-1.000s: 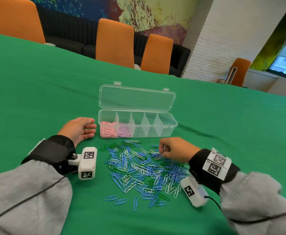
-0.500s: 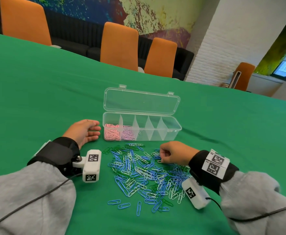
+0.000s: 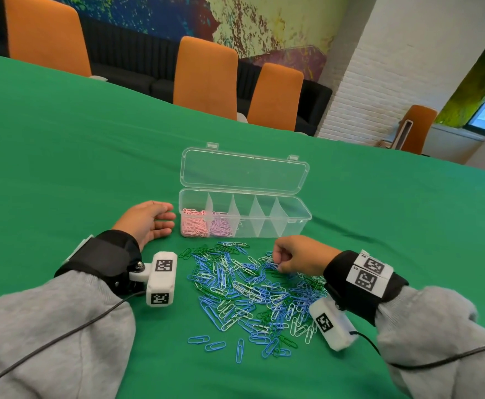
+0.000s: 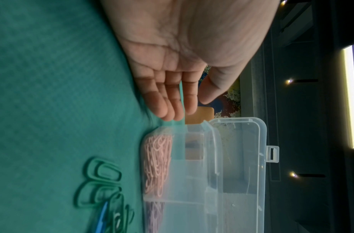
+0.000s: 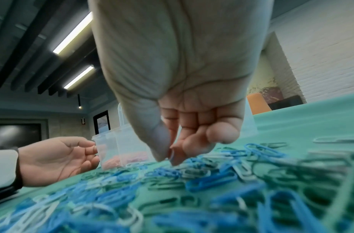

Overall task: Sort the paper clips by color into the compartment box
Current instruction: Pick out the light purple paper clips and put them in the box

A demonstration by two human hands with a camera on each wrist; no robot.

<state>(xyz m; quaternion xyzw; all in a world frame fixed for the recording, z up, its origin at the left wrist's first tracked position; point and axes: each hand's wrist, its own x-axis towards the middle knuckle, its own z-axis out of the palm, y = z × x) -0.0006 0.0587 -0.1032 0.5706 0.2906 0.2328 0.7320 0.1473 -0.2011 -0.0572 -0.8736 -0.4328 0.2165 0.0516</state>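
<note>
A clear compartment box (image 3: 299, 218) stands open on the green table, lid tilted back. Its leftmost compartment holds pink clips (image 3: 193, 226); the one beside it holds lilac clips (image 3: 220, 227). In front lies a heap of blue, green and white paper clips (image 3: 250, 292). My right hand (image 3: 296, 256) hovers over the heap's far right edge, thumb and fingertips pinching a blue paper clip (image 5: 172, 155). My left hand (image 3: 149, 221) rests open on its side on the cloth, fingers (image 4: 172, 100) straight, just left of the box (image 4: 222, 173) and apart from it.
Three loose blue clips (image 3: 215, 345) lie at the near edge of the heap. Orange chairs (image 3: 206, 76) line the table's far side. Green cloth (image 3: 63, 154) stretches around the box and both arms.
The right hand has dipped slightly lower onto the heap's far edge and closed its fingertips on a clip. The left hand has stayed beside the box.
</note>
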